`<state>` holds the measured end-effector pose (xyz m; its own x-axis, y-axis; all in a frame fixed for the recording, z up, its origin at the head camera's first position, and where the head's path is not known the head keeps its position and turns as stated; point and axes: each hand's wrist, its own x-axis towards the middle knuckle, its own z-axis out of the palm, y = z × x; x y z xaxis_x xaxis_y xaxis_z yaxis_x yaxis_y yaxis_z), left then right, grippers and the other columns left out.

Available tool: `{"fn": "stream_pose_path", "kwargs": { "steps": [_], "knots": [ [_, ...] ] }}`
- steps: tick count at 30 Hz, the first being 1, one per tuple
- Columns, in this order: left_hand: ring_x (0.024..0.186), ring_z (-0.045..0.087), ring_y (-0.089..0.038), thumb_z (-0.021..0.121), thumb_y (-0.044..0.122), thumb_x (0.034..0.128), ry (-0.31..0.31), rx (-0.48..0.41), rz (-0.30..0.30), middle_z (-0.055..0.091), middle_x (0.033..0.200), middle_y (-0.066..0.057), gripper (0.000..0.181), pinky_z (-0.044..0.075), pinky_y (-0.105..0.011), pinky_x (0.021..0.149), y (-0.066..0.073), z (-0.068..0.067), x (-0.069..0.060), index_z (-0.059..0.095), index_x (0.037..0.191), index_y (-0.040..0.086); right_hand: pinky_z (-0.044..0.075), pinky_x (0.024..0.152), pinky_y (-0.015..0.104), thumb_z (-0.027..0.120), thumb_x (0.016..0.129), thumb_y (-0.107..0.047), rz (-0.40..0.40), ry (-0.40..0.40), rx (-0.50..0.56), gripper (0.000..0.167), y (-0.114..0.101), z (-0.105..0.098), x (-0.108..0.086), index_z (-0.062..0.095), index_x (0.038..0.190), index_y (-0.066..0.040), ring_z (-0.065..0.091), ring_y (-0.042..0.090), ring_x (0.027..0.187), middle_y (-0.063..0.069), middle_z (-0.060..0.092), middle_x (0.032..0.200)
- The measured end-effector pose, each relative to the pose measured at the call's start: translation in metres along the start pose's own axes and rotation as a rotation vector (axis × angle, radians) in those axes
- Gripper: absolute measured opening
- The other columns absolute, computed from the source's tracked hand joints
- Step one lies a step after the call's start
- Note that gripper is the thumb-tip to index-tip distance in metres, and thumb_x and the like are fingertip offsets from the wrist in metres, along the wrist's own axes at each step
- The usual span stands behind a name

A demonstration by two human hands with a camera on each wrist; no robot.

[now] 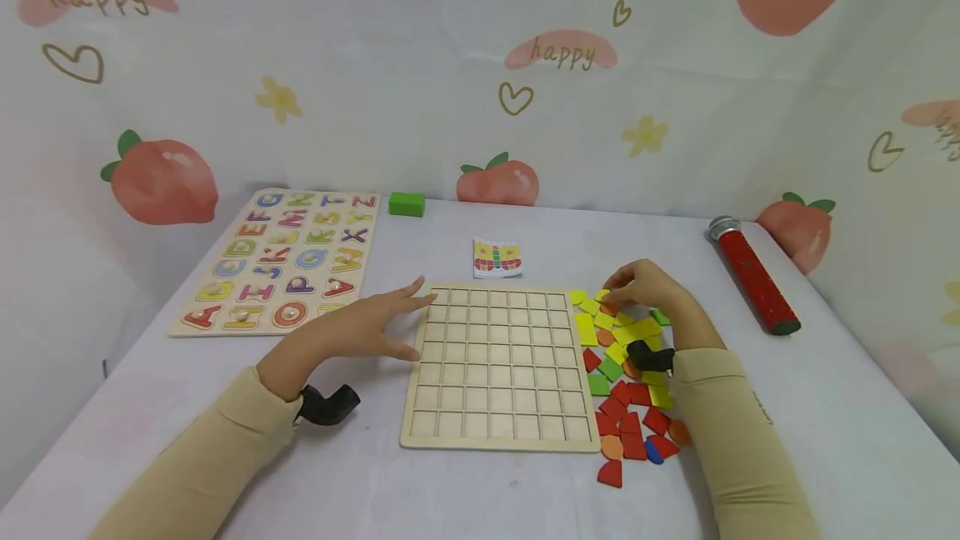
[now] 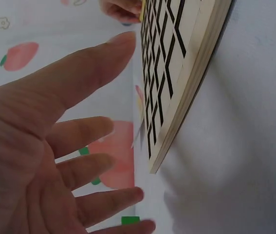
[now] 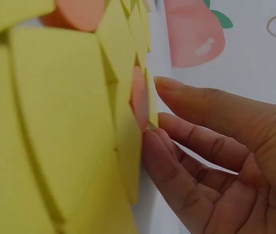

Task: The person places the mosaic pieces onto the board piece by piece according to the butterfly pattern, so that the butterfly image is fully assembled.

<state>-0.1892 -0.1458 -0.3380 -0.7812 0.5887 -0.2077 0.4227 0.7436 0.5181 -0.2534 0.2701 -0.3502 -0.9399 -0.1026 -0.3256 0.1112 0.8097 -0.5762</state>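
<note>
A square wooden grid board (image 1: 501, 447) lies flat in the middle of the table. My left hand (image 1: 367, 325) is at its left edge with fingers spread; the thumb and a fingertip overlap that edge in the head view. In the left wrist view the left hand (image 2: 35, 141) holds nothing. Right of the board, my right hand (image 1: 648, 286) reaches down to the far end of a heap of coloured pieces. Its bent fingertips touch a small yellow piece (image 3: 152, 105) beside an orange round piece (image 3: 139, 97). A narrow gap shows between the thumb and the yellow piece.
Several red pieces (image 1: 633, 446) lie at the near end of the heap. Behind the board is a small butterfly picture card (image 1: 497, 258). An alphabet board (image 1: 251, 273) and a green block (image 1: 407, 204) are at the back left, a red microphone (image 1: 753, 277) at the right.
</note>
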Motion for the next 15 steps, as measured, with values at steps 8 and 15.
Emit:
{"fn": "stream_pose_path", "kwargs": {
  "steps": [8, 15],
  "knots": [
    [0.142, 0.024, -0.031, 0.075, 0.039, 0.0759, -0.068, -0.032, 0.016, 0.025, 0.154, -0.007, 0.075, 0.023, -0.050, 0.114, -0.002, 0.010, 0.001, 0.044, 0.140, 0.015, 0.044, 0.071, 0.022, 0.071, 0.083, -0.022, -0.012, 0.035, 0.042, 0.033, 0.005, 0.003, 0.001, 0.063, 0.102, 0.004, 0.051, 0.021, 0.081, 0.012, 0.056, 0.090],
    [0.143, 0.022, -0.028, 0.074, 0.041, 0.0756, -0.061, -0.020, 0.031, 0.030, 0.153, -0.001, 0.070, 0.021, -0.052, 0.114, -0.004, 0.019, 0.004, 0.050, 0.136, 0.015, 0.045, 0.066, 0.022, 0.072, 0.082, -0.022, -0.030, 0.037, 0.035, 0.030, 0.000, 0.003, -0.001, 0.062, 0.093, 0.004, 0.050, 0.019, 0.074, 0.011, 0.057, 0.083]
  ]
}}
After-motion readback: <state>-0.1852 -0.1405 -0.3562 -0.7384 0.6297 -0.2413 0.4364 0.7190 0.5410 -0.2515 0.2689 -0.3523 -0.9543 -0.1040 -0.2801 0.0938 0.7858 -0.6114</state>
